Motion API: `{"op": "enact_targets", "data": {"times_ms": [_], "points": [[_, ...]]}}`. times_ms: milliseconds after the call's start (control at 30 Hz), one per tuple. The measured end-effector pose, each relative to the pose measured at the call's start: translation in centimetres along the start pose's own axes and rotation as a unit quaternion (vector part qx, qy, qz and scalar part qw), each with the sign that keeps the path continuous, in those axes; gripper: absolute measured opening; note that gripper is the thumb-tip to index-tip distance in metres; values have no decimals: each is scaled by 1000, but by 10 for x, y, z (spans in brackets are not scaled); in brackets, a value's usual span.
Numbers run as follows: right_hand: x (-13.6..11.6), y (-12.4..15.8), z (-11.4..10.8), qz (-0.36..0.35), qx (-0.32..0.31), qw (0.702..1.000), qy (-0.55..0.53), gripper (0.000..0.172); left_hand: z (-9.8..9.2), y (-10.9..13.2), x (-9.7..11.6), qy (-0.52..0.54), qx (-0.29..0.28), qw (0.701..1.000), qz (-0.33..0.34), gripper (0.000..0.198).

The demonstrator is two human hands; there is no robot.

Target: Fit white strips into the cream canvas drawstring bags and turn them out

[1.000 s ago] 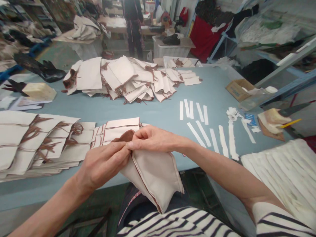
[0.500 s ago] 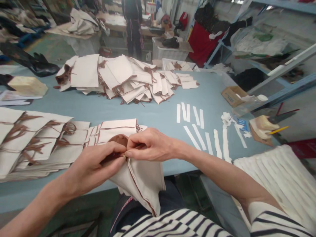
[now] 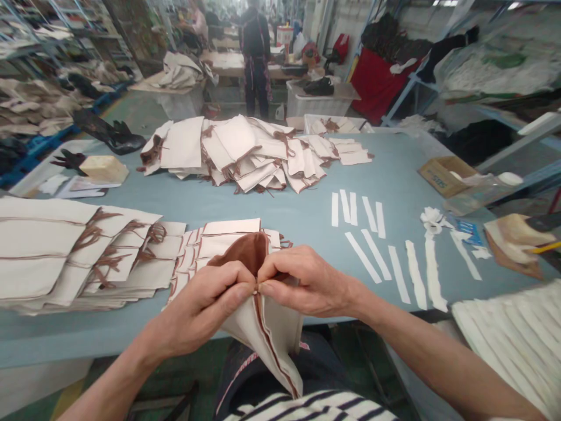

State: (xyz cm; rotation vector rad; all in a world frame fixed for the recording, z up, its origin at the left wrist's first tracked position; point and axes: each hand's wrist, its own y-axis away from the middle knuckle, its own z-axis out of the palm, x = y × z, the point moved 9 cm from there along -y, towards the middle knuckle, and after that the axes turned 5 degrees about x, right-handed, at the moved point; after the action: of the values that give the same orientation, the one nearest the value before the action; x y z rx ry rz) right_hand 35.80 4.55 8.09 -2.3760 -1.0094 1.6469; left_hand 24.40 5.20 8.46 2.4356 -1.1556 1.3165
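A cream sewn piece (image 3: 283, 336) with a brown lining (image 3: 245, 251) hangs over the near table edge above my lap. My left hand (image 3: 208, 304) pinches its upper rim with thumb and forefinger. Right beside those fingertips, my right hand (image 3: 309, 283) pinches the same rim, at the top of a brown-edged seam that runs down the piece. The two hands almost touch, and whatever small part lies between the fingertips is hidden. Just behind my left hand lies a row of similar cream pieces (image 3: 232, 227) with brown edging.
Stacked cream pieces with brown cords (image 3: 39, 251) cover the table's left. A heap of them (image 3: 245, 143) lies at the back. White strips (image 3: 363, 257) are laid out on the right, near a cardboard box (image 3: 445, 175) and a yellowish block (image 3: 508, 237). A person (image 3: 255, 58) stands beyond.
My head view has shifted, so the table appears further right. Both hands still pinch the rim, and the brown lining now stands up and shows more between them.
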Motion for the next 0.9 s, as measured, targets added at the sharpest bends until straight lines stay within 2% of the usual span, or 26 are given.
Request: {"op": "enact_targets", "data": {"times_ms": [100,200,300,400,467,567,633,700,767,900], "points": [[5,2,6,70,21,991,-111,28,10,7,-16,197,45,976,-82,46],[-8,2,6,43,48,995,-70,28,23,12,-23,341,53,930,-129,53],[-25,2,0,-12,71,997,41,25,27,9,-25,337,57,931,-132,61],[-36,1,-2,-56,64,992,98,22,26,4,-27,345,40,928,-138,55],[-45,1,0,-76,45,990,114,20,22,3,-21,351,15,930,-111,48],[-56,6,5,-87,-1,986,139,18,14,5,-2,276,-10,960,-37,39],[-59,13,4,-100,-23,981,165,16,9,8,9,173,8,985,7,36],[-53,17,-2,-103,-32,978,180,14,4,9,18,85,56,994,40,35],[-34,17,-13,-67,-36,984,163,4,3,9,23,83,81,992,49,32],[6,13,-28,58,-80,994,50,35,6,12,18,178,43,983,-2,30]]}}
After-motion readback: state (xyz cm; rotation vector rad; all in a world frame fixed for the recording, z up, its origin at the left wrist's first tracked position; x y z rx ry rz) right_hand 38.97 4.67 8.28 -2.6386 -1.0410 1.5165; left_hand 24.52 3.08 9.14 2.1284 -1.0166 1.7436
